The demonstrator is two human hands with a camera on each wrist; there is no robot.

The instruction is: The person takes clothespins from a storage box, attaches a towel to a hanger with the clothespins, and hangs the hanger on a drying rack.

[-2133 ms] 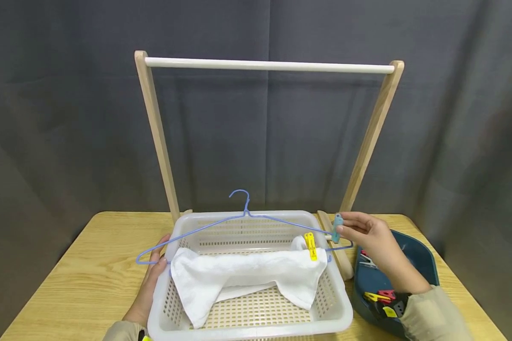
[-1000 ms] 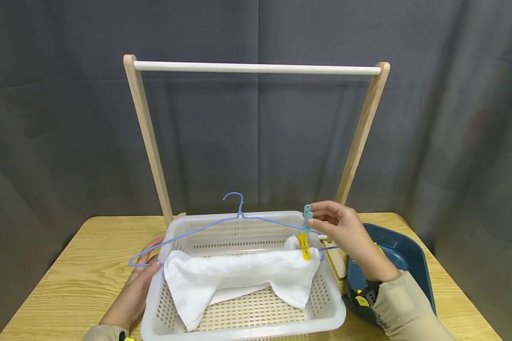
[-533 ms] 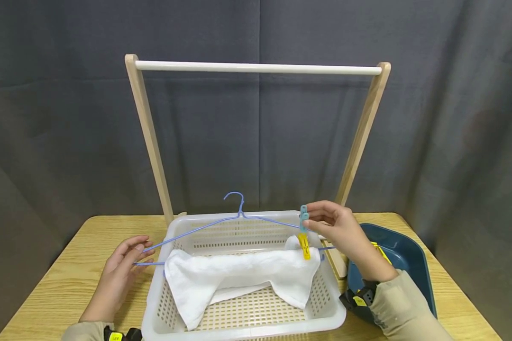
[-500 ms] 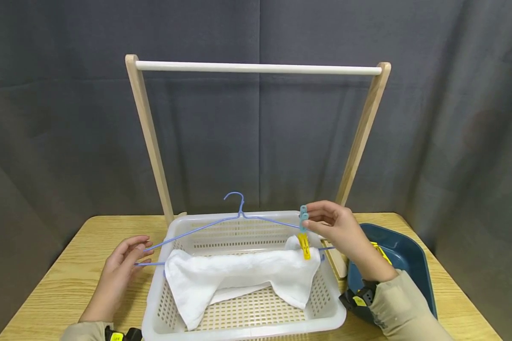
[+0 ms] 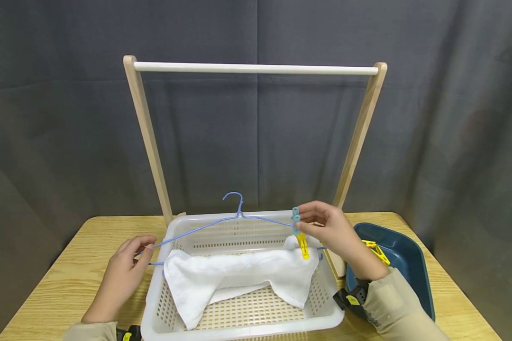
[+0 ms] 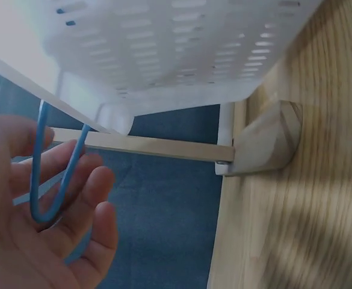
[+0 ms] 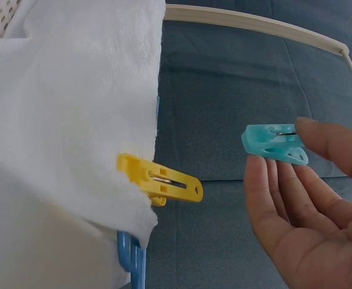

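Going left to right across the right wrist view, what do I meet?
White towel → yellow clothespin clipped at its edge → teal clothespin → right hand pinching that teal one.

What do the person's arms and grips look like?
You can see beige cloth sleeves and boxy black wrist gadgets with small yellow labels, any writing too small to read. The left grip and right grip are bare, without any gloves.

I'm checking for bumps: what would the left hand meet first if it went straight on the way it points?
Beyond the blue wire hanger it holds, the left hand would probably meet the left rim of the white perforated plastic basket; depth is unclear.
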